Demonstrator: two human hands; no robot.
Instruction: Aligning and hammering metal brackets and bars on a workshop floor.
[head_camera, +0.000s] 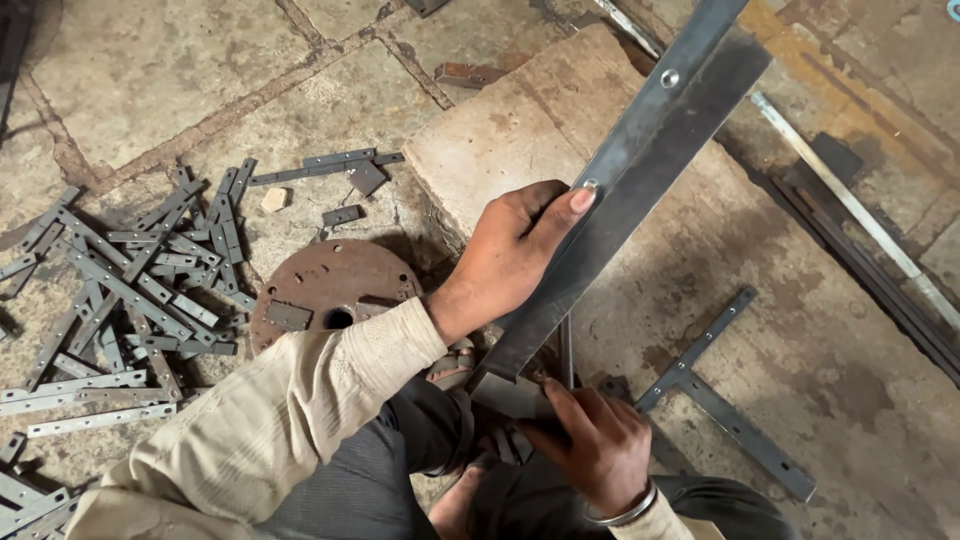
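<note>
Left hand (515, 255) clamps its grip around the long steel bar (640, 170) slanting toward the frame's upper right; right hand (590, 440) pinches the bar's lower end, centre bottom. Aligning step, I judge; next needs steady pressure.

steel bar (640, 170) slants across the stone slab (500, 140); strip pile (120, 290) left, t-bracket (715, 395) right, perhaps touching nothing.

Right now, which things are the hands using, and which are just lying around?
In use:
left hand pressing the long steel angle bar
right hand at the bar's lower end
stone slab under the bar

Lying about:
pile of metal strips
rusty round plate
T-shaped bracket
thin rods on the floor
</note>
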